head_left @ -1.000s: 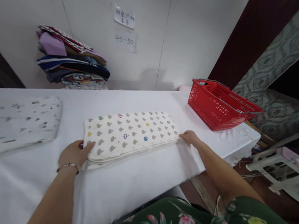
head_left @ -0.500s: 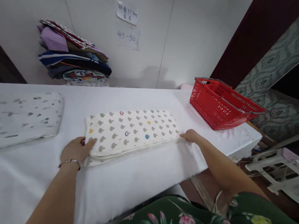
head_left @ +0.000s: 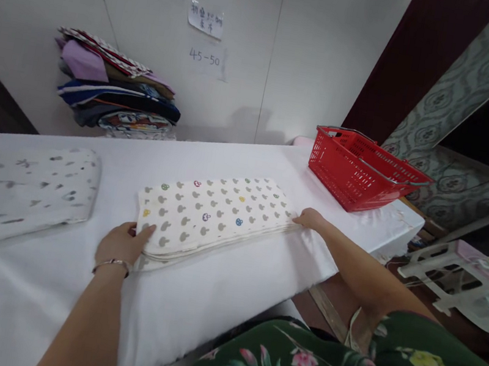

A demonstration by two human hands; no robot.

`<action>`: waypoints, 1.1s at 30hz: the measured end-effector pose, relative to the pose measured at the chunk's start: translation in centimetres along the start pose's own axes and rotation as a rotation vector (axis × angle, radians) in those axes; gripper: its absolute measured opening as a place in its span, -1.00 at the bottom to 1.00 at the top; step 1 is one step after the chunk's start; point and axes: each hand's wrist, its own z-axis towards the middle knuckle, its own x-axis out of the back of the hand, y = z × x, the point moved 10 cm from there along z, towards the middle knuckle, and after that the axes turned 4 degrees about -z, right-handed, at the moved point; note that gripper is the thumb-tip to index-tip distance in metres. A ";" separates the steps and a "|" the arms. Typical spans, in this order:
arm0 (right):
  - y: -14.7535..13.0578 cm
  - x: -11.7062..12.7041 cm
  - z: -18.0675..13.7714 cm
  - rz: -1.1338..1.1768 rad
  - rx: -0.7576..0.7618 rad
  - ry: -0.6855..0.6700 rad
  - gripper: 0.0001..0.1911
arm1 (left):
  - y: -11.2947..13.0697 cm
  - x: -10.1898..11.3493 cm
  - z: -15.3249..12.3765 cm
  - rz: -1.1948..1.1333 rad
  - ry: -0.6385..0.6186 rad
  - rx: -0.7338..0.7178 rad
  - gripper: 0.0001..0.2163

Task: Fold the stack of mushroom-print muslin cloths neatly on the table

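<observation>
Hands vs half a second ago: basically parked, honestly. The whole head view has slid slightly left, basket and cloth together, and both hands are still on the same two ends.
Mushroom cloth (head_left: 216, 212): folded into a long, layered strip, lying flat near the middle of the white-covered table (head_left: 207, 301). Cream fabric, rows of grey mushrooms, plus a few in yellow, blue, red, green and purple.
Left hand (head_left: 118, 245): at the left end of the strip, thumb laid over the top near the front corner, pinching that edge. Can't tell how far the other fingers reach underneath.
Bracelet (head_left: 114, 261): thin and metallic, sitting on the left wrist.
Right hand (head_left: 313, 220): fingertips bunched together, pinching the front corner at the right end.
Spotted cloth (head_left: 20, 191): another folded piece, white with greyish leafy bits, on the table left of the strip, not touching it.
Red basket (head_left: 351, 181): plastic with holes and metal handles, far right of the table, behind the right hand.
Fabric stack (head_left: 119, 95): messy folded pile against the wall, past the table's back edge: lilac, blue, checked stuff.
Paper notes (head_left: 204, 59): two on the wall, the lower one reading "45-50".
Stool (head_left: 470, 253): off to the right, pinkish top, cables on it.
</observation>
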 end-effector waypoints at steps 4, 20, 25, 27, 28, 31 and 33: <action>-0.2 -0.2 -0.3 0.006 -0.020 -0.030 -0.75 | 0.0 -0.2 0.1 0.004 -0.008 -0.001 -0.50; 0.6 0.1 -0.7 0.179 -0.076 -0.053 -0.80 | -0.3 -0.4 0.5 0.005 -0.006 -0.014 -0.46; 1.5 -1.1 0.1 0.221 -0.092 -0.075 -0.74 | -0.2 -0.3 0.3 -0.002 -0.004 -0.001 -0.46; 1.8 -1.7 0.2 0.254 -0.111 -0.107 -0.71 | 0.0 -0.2 0.1 -0.005 -0.006 0.001 -0.47; 2.0 -1.9 0.2 0.274 -0.123 -0.127 -0.70 | 0.0 -0.2 0.0 -0.004 -0.007 0.002 -0.48; 2.3 -2.5 0.2 0.335 -0.151 -0.180 -0.69 | 0.1 -0.1 0.0 0.010 -0.001 0.000 -0.47; 2.4 -2.7 0.3 0.365 -0.163 -0.196 -0.70 | 0.1 0.0 0.0 0.014 0.008 -0.010 -0.48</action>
